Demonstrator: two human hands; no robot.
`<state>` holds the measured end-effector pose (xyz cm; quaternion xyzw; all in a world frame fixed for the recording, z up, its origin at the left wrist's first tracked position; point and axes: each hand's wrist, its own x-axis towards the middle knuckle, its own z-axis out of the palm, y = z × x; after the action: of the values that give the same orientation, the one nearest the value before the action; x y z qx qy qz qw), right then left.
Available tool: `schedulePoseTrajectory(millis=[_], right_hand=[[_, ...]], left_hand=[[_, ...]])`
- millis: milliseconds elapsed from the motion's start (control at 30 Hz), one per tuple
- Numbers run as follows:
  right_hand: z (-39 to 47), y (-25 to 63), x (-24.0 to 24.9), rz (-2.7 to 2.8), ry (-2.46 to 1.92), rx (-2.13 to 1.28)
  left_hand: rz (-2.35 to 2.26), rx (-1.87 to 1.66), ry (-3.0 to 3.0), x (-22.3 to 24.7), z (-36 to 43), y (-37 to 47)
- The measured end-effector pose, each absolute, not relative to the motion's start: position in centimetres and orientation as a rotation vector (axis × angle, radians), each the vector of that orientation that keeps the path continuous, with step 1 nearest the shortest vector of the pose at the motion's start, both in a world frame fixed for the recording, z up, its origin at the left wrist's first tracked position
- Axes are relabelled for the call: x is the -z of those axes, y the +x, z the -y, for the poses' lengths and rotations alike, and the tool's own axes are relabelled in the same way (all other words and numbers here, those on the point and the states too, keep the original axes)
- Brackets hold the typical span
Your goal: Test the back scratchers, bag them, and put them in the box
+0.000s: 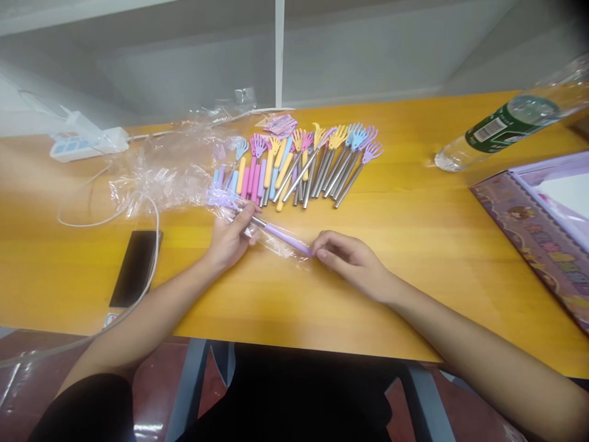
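Note:
A purple back scratcher with a metal shaft lies slantwise inside a clear plastic sleeve. Its claw end is at the upper left, its handle end at the lower right. My left hand is closed round the sleeve and shaft near the claw. At the handle end, my right hand has its thumb and fingers pinched together; whether they grip the sleeve's edge is hard to see. Just beyond lie several loose scratcher parts: coloured handles and claw heads on metal shafts.
Clear plastic bags are heaped on the left, near a white power strip and its cable. A black phone lies at the front left. On the right are a water bottle and an open purple box.

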<state>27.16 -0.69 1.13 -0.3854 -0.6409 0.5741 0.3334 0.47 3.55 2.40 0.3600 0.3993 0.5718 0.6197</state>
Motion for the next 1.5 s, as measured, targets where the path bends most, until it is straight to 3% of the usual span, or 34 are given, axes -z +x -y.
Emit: schedulePoseTrajectory(millis=[267,500,800,1067,1500], right_hand=[[0.2,27.6,-0.6,1.905,-0.796,-1.2],[-0.5,28.7,-2.2,2.225,-0.526,-0.63],[1.0,26.8,-1.1,2.212,-0.536,-0.982],[1.2,26.5,-0.9,2.172,-0.609,-1.044],[1.8,25.9,-1.2,1.974,-0.904,-1.186]], left_hand=[[-0.891,-1.276,0.686,-2.9,-4.0,0.2],[-0.85,-1.102,0.637,-3.0,-3.4,0.6],[-0.857,-0.765,1.006,-2.3,-2.5,0.9],[-0.844,-0.497,1.334,-2.6,-0.8,0.4],[-0.697,-0.529,1.33,-2.5,0.3,0.9]])
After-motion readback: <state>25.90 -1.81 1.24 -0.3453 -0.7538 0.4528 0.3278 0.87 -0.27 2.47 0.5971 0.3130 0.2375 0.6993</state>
